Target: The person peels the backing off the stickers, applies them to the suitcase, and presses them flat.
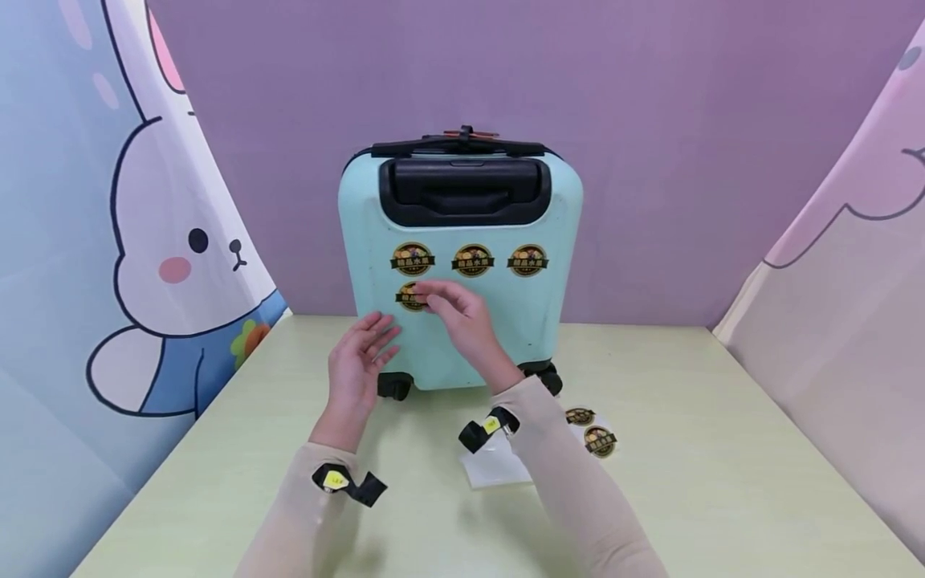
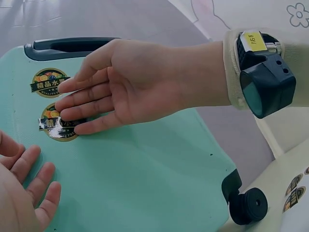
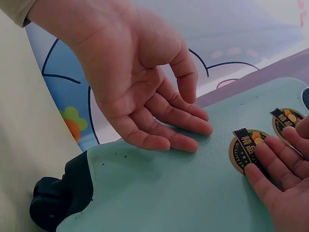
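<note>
A mint-green suitcase point(image 1: 506, 321) stands upright on the table, with three round black-and-gold stickers point(image 1: 473, 259) in a row under its black handle. A fourth sticker point(image 1: 406, 298) sits below the leftmost one. My right hand point(image 1: 444, 301) presses it with straight fingers point(image 2: 82, 113); the sticker point(image 2: 60, 126) shows a shiny crease, and its left half point(image 3: 245, 147) shows in the right wrist view. My left hand point(image 1: 361, 353) is open to the left of the right hand, its fingers point(image 3: 164, 123) flat on the case's point(image 3: 183, 193) lower left. Neither hand holds anything.
Two more stickers point(image 1: 600, 440) and a white backing sheet point(image 1: 495, 466) lie on the pale green table point(image 1: 723, 482) beside my right forearm. The case's black wheels point(image 1: 393, 385) rest on the tabletop. A cartoon rabbit backdrop point(image 1: 166, 241) closes the left side and a purple wall stands behind.
</note>
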`<state>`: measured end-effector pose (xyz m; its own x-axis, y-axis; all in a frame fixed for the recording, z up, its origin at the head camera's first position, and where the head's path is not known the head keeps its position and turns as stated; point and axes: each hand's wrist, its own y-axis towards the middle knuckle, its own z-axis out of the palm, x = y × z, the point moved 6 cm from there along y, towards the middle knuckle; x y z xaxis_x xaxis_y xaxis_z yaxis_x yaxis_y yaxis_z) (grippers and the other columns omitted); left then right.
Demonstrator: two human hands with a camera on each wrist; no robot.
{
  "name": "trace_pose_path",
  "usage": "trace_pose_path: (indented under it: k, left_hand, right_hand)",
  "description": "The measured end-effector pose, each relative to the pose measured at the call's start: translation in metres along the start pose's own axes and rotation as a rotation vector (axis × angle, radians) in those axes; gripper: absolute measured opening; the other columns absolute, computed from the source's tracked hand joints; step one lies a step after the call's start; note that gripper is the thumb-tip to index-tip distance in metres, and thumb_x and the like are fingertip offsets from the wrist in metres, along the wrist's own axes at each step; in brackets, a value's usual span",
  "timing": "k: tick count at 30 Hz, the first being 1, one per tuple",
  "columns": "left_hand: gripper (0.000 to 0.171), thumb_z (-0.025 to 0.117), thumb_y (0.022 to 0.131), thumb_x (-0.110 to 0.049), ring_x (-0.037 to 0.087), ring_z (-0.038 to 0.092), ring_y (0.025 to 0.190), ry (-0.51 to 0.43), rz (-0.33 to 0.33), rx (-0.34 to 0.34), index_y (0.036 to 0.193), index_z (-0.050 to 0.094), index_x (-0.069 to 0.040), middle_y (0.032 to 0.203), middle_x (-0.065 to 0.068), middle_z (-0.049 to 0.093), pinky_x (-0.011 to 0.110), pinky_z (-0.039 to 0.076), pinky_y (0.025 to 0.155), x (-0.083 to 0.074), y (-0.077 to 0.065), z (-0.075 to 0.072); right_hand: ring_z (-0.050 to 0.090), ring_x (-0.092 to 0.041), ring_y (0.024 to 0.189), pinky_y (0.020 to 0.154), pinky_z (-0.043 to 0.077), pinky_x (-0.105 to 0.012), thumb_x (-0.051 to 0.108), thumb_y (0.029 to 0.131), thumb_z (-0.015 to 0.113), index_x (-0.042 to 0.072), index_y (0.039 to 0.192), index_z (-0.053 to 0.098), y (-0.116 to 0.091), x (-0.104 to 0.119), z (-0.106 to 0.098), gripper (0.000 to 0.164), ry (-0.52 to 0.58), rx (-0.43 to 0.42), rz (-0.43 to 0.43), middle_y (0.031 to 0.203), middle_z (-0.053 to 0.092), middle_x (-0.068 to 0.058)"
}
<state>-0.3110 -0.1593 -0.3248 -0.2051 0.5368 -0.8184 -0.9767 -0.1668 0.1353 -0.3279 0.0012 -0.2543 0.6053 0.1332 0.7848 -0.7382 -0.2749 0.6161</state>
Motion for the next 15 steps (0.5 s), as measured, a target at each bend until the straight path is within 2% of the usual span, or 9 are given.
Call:
trace_pose_path:
  k: [5,9,15]
  left_hand:
    - [0.040,0.036,0.102,-0.005,0.015,0.067,0.102,-0.021,-0.001,-0.009,0.141,0.045,0.003,0.104,-0.005,0.072,0.031,0.053,0.091,0.000,0.001,0.000]
    - [0.039,0.036,0.102,-0.005,0.015,0.067,0.101,-0.029,-0.007,-0.018,0.139,0.047,0.002,0.103,-0.005,0.072,0.031,0.053,0.090,0.001,0.001,-0.001]
    - [0.041,0.035,0.102,-0.006,0.014,0.067,0.103,-0.014,-0.025,-0.011,0.140,0.046,0.003,0.103,-0.006,0.073,0.031,0.053,0.089,0.003,0.001,-0.002]
  right_hand:
    - [0.064,-0.035,0.110,0.095,0.054,-0.036,-0.001,0.100,0.050,-0.013,0.122,0.061,0.006,0.001,0.007,0.027,0.026,-0.003,0.009,0.118,0.065,-0.027]
    - [0.064,-0.035,0.111,0.095,0.054,-0.036,-0.002,0.100,0.051,-0.014,0.122,0.060,0.011,0.002,0.016,0.027,0.032,0.031,0.027,0.119,0.065,-0.027]
    - [0.064,-0.030,0.114,0.094,0.054,-0.033,0.000,0.101,0.052,-0.011,0.125,0.060,0.011,-0.003,0.026,0.028,-0.005,0.100,0.097,0.124,0.064,-0.023]
